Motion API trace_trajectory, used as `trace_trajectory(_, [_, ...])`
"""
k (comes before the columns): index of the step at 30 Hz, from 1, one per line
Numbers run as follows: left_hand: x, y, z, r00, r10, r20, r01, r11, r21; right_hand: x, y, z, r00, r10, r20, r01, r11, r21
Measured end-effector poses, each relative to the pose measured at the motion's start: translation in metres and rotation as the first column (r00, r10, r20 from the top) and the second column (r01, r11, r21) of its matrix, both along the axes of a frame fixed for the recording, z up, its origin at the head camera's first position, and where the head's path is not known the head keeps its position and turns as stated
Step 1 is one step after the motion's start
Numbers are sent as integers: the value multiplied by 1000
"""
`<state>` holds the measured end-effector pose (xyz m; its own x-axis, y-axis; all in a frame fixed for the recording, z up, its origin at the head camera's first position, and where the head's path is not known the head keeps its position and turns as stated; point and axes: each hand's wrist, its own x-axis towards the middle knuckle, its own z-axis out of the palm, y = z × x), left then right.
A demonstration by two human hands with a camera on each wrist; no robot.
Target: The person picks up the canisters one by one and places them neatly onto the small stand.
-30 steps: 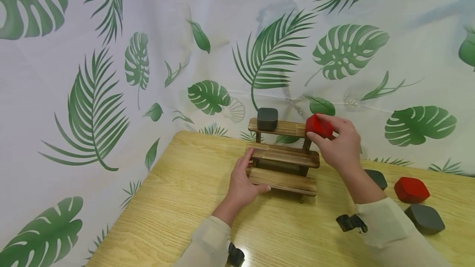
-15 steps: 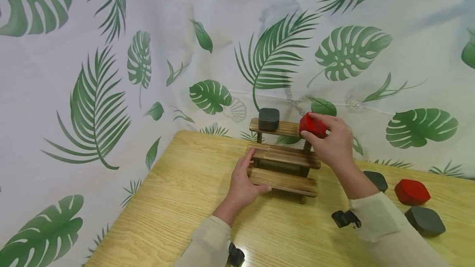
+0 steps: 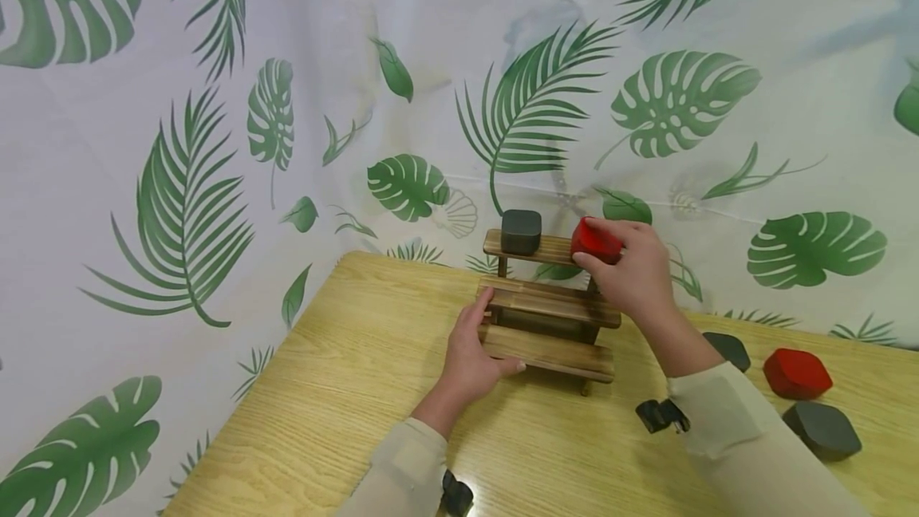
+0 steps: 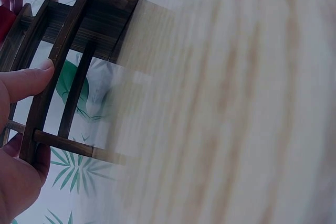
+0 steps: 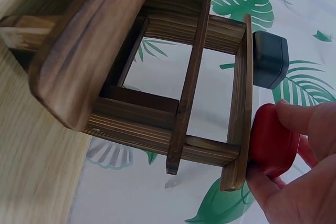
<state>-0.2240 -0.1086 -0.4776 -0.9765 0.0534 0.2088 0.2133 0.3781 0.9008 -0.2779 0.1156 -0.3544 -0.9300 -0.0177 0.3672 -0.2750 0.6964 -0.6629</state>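
Note:
A three-tier wooden display stand (image 3: 549,301) stands on the table near the back. My left hand (image 3: 470,353) grips its left end at the lower tiers; in the left wrist view the thumb (image 4: 31,80) lies along a tier's edge and fingers wrap the end. My right hand (image 3: 635,270) pinches a small red box with rounded corners (image 3: 593,241) between thumb and fingers, at the right end of the top tier. In the right wrist view this red box (image 5: 270,140) sits against that tier. A dark grey box (image 3: 521,231) of like shape rests on the top tier's left part.
Right of the stand on the wood-grain table (image 3: 323,389) lie another red box (image 3: 797,373), a dark grey box (image 3: 822,429) and a further dark box (image 3: 728,349), partly behind the right forearm. A leaf-print curtain (image 3: 424,126) hangs close behind the stand.
My right hand has moved left with the red box, bringing it further onto the top tier, closer to the dark grey box. The left hand keeps its place on the stand.

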Motion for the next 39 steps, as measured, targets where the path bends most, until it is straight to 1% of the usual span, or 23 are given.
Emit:
trace_trajectory(13, [0, 0, 0, 1000, -9, -4, 9, 1000, 0, -1, -3, 7, 998, 13, 55, -17, 998, 63])
trace_trajectory(21, [-1, 0, 0, 1000, -8, 11, 8, 1000, 7, -5, -3, 12, 992, 12, 128, -24, 996, 90])
trace_trajectory(30, [-2, 0, -1, 1000, -2, 2, 2, 1000, 2, -7, -2, 11, 991, 27, 133, -37, 997, 74])
trace_trajectory(35, [-2, 0, -1, 1000, -2, -7, 2, 1000, -4, -6, -1, 11, 991, 39, 127, -47, 997, 58])
trace_trajectory(39, [-1, 0, -1, 1000, 1, -15, -1, 1000, -9, -5, 0, 11, 989, 39, 142, -44, 998, 35])
